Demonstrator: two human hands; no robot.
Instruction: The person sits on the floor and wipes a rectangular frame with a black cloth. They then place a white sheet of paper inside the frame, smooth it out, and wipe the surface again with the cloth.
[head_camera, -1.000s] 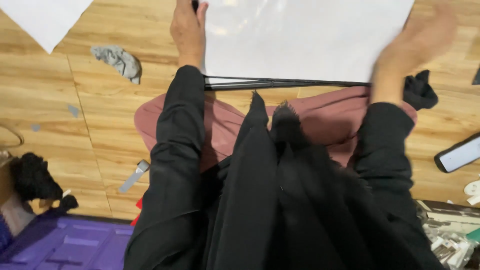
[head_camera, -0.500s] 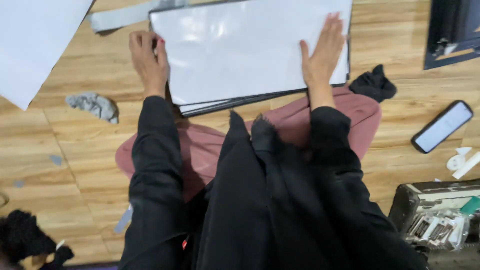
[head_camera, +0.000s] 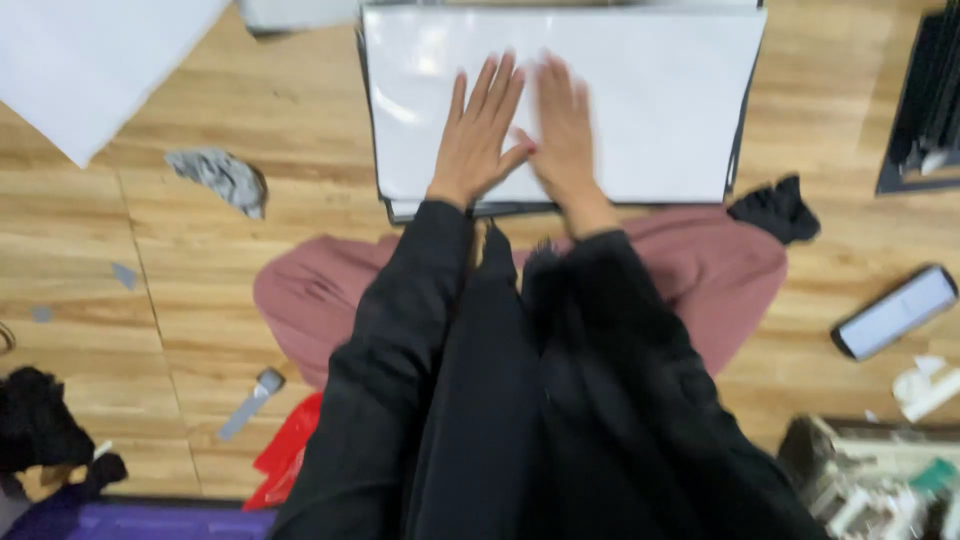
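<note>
Both hands lie flat and open, side by side: left hand (head_camera: 480, 135) and right hand (head_camera: 562, 125) press the white sheet (head_camera: 660, 100), holding nothing, pinning it smooth on the wooden floor (head_camera: 200, 270).

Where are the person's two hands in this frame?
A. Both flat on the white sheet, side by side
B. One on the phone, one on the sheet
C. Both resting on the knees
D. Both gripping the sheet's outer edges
A: the left hand and right hand lie palm-down, fingers spread, close together near the middle of the white sheet.
</note>
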